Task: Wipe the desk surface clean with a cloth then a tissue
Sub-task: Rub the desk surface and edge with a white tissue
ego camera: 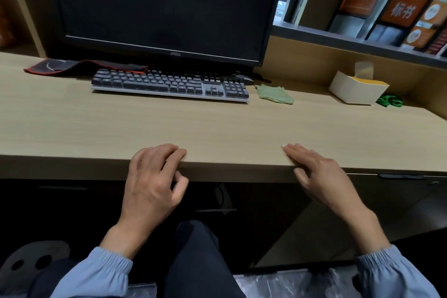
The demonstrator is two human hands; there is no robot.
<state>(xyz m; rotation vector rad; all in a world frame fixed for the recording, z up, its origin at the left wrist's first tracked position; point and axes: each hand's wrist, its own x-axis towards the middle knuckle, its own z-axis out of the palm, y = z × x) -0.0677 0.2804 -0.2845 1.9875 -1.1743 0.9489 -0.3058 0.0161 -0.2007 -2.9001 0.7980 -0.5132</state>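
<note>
The light wooden desk (217, 128) spans the view. A green cloth (274, 94) lies on it just right of the keyboard, away from both hands. A white tissue box (358, 89) with a tissue sticking up stands at the back right. My left hand (154, 176) rests on the desk's front edge with loosely curled fingers and holds nothing. My right hand (321, 174) lies flat near the front edge, fingers straight. A small white sliver, perhaps a tissue (283, 146), peeks out at its fingertips; the rest is hidden under the hand.
A grey keyboard (169, 84) sits before a dark monitor (164, 7), with a mouse (243, 78) behind the cloth. A red-edged black mat (84, 66) lies bunched at the back left. A small green object (390, 101) sits beside the tissue box. Shelves with orange books are upper right.
</note>
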